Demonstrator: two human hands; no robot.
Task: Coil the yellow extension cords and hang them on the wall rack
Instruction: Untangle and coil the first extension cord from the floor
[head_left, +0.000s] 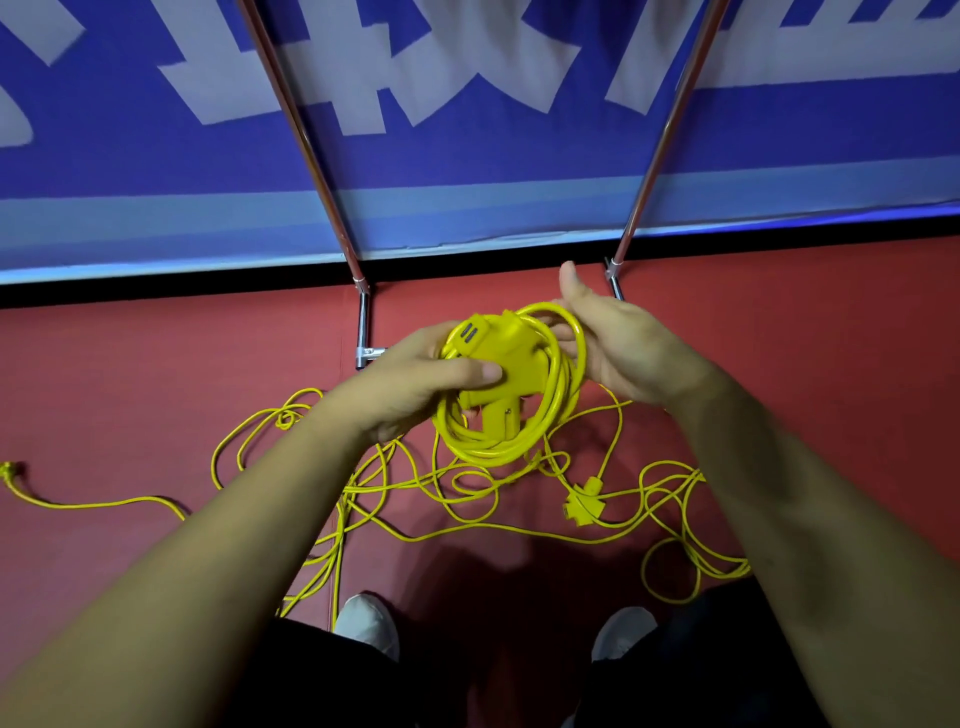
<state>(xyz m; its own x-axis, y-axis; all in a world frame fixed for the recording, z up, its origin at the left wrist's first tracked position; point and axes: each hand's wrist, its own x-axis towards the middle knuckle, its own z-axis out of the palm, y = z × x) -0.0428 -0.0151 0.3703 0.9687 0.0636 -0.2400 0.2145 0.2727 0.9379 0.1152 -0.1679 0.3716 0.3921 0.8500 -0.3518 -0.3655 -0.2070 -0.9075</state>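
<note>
In front of me I hold a coiled yellow extension cord (506, 441) with its cross-shaped socket block (506, 364) in the middle of the loops. My left hand (415, 384) grips the block and coil, thumb pressed on top. My right hand (618, 343) sits at the coil's right side with its fingers inside the loops and the thumb raised. More yellow cord (415, 519) lies tangled on the red floor below, with a second socket block (584, 501) and a plug (8, 470) at the far left.
Two metal rack poles (311, 156) (665, 130) slant up against a blue and white banner (493, 130); their feet (363, 332) stand on the red floor (156, 389). My white shoes (366, 623) are at the bottom, among the loose cord.
</note>
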